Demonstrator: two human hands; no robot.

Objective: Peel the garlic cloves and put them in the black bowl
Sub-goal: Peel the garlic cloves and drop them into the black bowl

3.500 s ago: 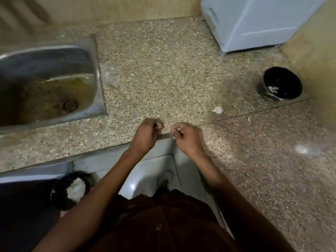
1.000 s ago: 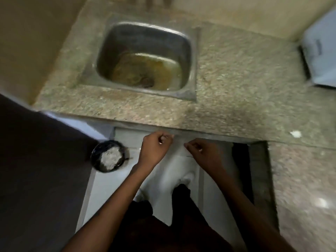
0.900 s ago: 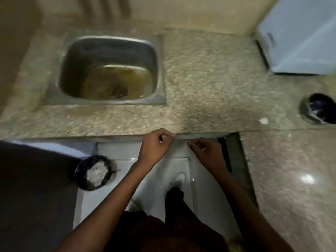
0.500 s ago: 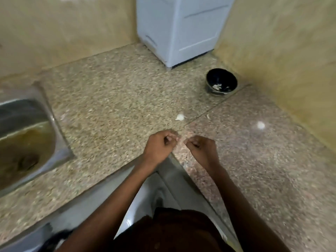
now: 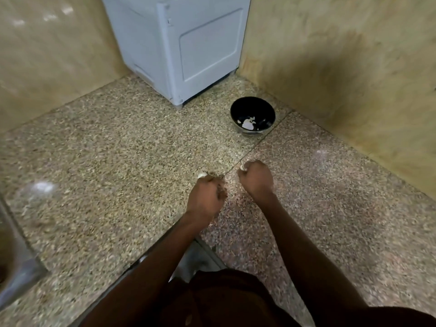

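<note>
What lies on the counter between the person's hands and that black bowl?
Nothing visible does. Only bare speckled counter lies between the right hand, the left hand and the black bowl. The white appliance stands off to the bowl's left.

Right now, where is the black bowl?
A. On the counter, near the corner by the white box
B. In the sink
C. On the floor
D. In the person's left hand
A: the black bowl sits on the speckled counter near the wall corner, beside the white box, with pale bits inside, away from both hands.
</note>
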